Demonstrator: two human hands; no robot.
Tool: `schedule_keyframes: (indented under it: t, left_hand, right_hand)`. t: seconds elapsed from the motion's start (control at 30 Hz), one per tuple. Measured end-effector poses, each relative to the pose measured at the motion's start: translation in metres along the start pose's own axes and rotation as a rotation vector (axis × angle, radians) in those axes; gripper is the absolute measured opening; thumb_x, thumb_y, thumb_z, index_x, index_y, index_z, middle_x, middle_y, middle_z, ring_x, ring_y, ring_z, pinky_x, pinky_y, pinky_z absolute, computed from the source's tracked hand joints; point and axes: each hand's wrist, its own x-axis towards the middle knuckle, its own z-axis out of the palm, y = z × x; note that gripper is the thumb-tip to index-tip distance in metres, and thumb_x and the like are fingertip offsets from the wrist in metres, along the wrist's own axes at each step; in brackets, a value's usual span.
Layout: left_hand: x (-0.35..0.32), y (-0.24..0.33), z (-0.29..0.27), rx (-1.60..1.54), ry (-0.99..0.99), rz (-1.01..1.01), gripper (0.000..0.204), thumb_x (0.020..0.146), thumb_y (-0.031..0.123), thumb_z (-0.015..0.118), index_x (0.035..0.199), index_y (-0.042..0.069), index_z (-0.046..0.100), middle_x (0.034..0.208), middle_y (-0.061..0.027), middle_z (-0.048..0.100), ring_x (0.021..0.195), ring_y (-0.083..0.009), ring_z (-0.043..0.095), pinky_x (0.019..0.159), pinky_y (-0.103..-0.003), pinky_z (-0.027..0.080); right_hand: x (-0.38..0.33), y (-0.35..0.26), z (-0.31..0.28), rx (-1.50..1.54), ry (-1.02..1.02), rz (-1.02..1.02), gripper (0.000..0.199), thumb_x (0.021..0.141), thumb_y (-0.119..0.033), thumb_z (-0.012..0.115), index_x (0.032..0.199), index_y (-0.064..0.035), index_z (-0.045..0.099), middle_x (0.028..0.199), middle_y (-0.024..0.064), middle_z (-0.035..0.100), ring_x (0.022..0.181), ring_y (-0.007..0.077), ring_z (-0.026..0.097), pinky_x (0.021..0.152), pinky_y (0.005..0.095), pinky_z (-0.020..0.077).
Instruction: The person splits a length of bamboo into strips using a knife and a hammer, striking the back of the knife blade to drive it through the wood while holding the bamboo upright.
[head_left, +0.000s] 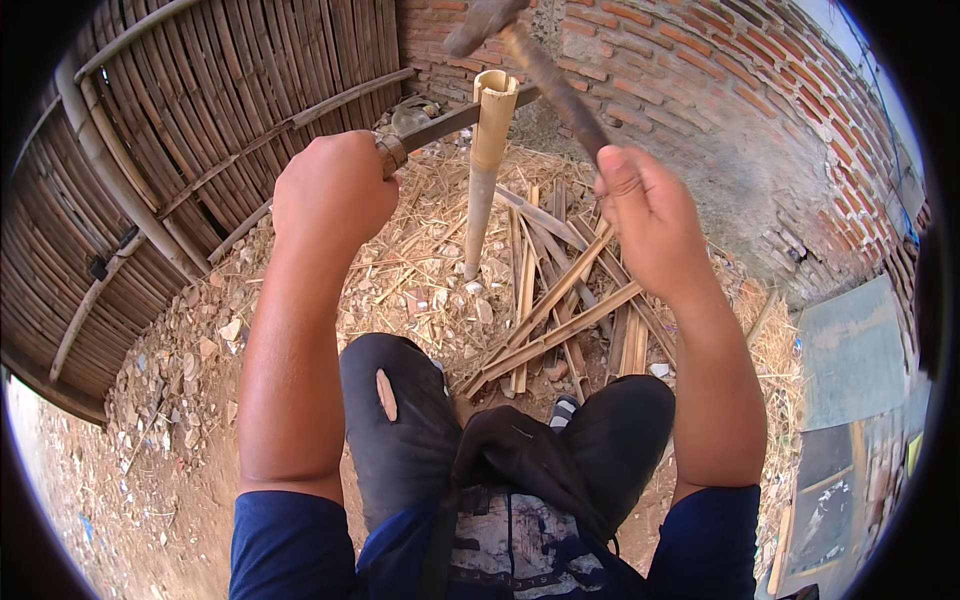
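The left hand (335,190) is clenched round the handle of a blade (455,118), whose edge lies across the top of an upright bamboo pole (483,165). The pole stands on the ground far from the knees, in the middle of the scene, its open top notched where the blade sits. The right hand (650,215) has its fingers (622,185) closed on the handle of a hammer (520,45), which is raised above and slightly right of the pole top. Split bamboo strips (560,310) lie scattered on the ground just right of the pole's foot, and a woven bamboo fence (200,130) and a brick wall (700,90) stand on the far side. The risks look plain: the pole rests only on loose earth with nothing bracing it, so a blow landing off the blade's back could tip it or twist the blade out of the notch. A glancing hit might also slide toward the left hand, which sits close to the pole top. A split running off-centre would likely give uneven strips.
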Motion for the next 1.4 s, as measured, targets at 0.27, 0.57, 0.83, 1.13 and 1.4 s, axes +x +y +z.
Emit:
schedule_keyframes:
  t: [0.27,0.57,0.83,1.13,1.4]
  left_hand:
    - [0.003,0.010,-0.002,-0.033,-0.039,-0.019,0.041,0.084,0.043,0.080,0.097,0.005,0.073,0.093,-0.0134,0.074,0.094,-0.0329,0.071,0.081,-0.046,0.056]
    - [0.003,0.010,-0.002,0.006,-0.050,-0.040,0.042,0.083,0.046,0.081,0.103,0.009,0.077,0.097,-0.0113,0.076,0.094,-0.0300,0.073,0.080,-0.043,0.059]
    - [0.005,0.015,0.001,-0.039,-0.094,-0.052,0.045,0.082,0.048,0.082,0.098,0.007,0.073,0.092,-0.0121,0.075,0.094,-0.0315,0.072,0.081,-0.045,0.056]
    - [0.001,0.015,0.005,-0.016,-0.048,-0.028,0.046,0.082,0.047,0.082,0.098,0.006,0.073,0.092,-0.0130,0.074,0.094,-0.0314,0.072,0.080,-0.045,0.056]
    - [-0.002,0.015,0.012,-0.044,-0.055,-0.020,0.045,0.081,0.047,0.083,0.099,0.006,0.073,0.092,-0.0124,0.074,0.094,-0.0312,0.072,0.081,-0.045,0.056]
  right_hand:
    - [-0.014,0.024,0.036,-0.150,0.054,-0.017,0.049,0.107,-0.048,0.052,0.099,-0.0004,0.060,0.064,0.0156,0.058,0.055,0.0276,0.054,0.055,0.0405,0.0447]
    - [0.003,-0.011,-0.007,0.388,0.141,0.116,0.053,0.108,-0.051,0.049,0.091,-0.0010,0.055,0.062,0.0093,0.050,0.058,0.0197,0.052,0.057,0.0383,0.0431]
    - [-0.011,0.018,0.036,-0.203,-0.136,0.065,0.053,0.108,-0.049,0.047,0.091,-0.0003,0.058,0.065,0.0174,0.059,0.061,0.0353,0.060,0.060,0.0442,0.0465]
    - [-0.007,-0.003,0.009,0.306,0.193,-0.009,0.047,0.109,-0.045,0.048,0.096,-0.0005,0.057,0.063,0.0120,0.054,0.055,0.0250,0.051,0.053,0.0355,0.0411]
    - [-0.013,0.020,0.033,-0.156,-0.112,-0.027,0.050,0.109,-0.046,0.048,0.090,-0.0005,0.059,0.062,0.0130,0.055,0.056,0.0251,0.057,0.056,0.0398,0.0442]
